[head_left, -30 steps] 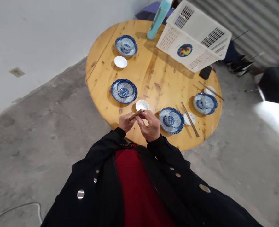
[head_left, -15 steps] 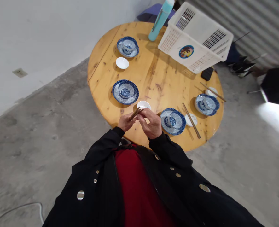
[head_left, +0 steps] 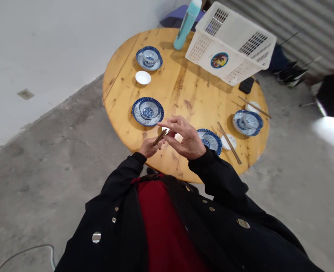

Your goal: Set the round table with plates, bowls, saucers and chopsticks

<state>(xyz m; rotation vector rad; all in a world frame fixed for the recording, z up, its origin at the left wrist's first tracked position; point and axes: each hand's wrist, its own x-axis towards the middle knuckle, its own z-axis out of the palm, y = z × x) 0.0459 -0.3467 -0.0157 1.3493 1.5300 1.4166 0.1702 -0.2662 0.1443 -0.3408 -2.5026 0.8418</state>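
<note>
My left hand [head_left: 149, 147] grips a pair of short brown chopsticks [head_left: 160, 137] over the round wooden table [head_left: 189, 90]. My right hand [head_left: 185, 138] is beside them, not touching them, its fingers spread. Below it, a small white dish [head_left: 178, 137] is mostly hidden by that hand. A blue-and-white plate with a bowl [head_left: 210, 140] lies to the right, partly covered by my right hand and sleeve.
Further blue-and-white bowls on plates [head_left: 149, 58] stand around the table, with small white dishes [head_left: 143, 77] and long chopsticks [head_left: 229, 142]. A tilted white plastic basket [head_left: 229, 47], a teal bottle [head_left: 183, 26] and a black object [head_left: 246, 85] stand at the far edge.
My right hand has come away from the chopsticks and moved to the right, its fingers now spread. My left hand still holds them.
</note>
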